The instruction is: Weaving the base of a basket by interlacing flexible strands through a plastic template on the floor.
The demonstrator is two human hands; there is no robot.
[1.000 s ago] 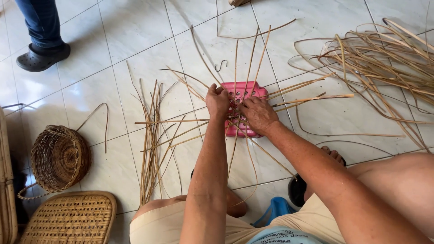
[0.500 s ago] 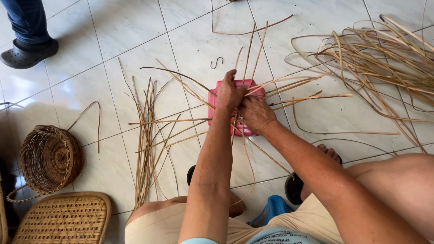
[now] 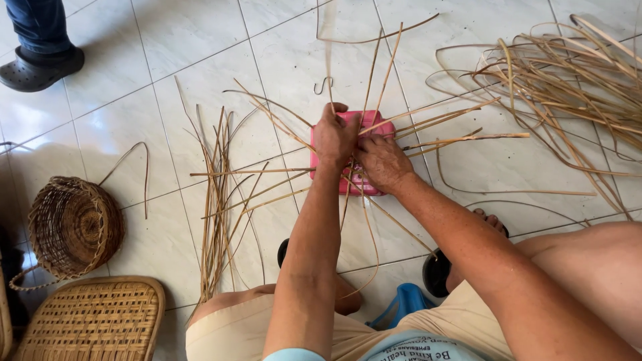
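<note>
While we are looking down from the head camera, both hands are working over a pink block (image 3: pixel 358 157) lying on the white tiled floor (image 3: pixel 200 53), just beyond the seated person's knees. Thin cane strips (image 3: pixel 428 124) are crossing over the block and fanning out to the left, right and far side. Our left hand (image 3: pixel 334 137) is closing on the crossing strips at the block's far left corner, fingers curled down around them. Our right hand (image 3: pixel 382 162) is pressing flat on the strips at the block's near right part, fingers bent and gripping the weave against the pink surface. The two hands are touching each other at the middle of the block.

Just beyond the left hand, a small metal hook (image 3: pixel 323 85) is lying on a tile. To the left of the block, a loose bundle of straight canes (image 3: pixel 217 200) is running near to far across the floor. At far right, a large tangled heap of cane (image 3: pixel 568 73) is spreading to the frame's edge.

At near left, a round woven basket (image 3: pixel 73 226) is resting on its side, and nearer to us a flat woven tray (image 3: pixel 93 321) is showing its rounded corner. In the far left corner, another person's dark clog (image 3: pixel 40 70) and blue trouser leg (image 3: pixel 41 23) are standing on the tiles, well apart from the work.
</note>
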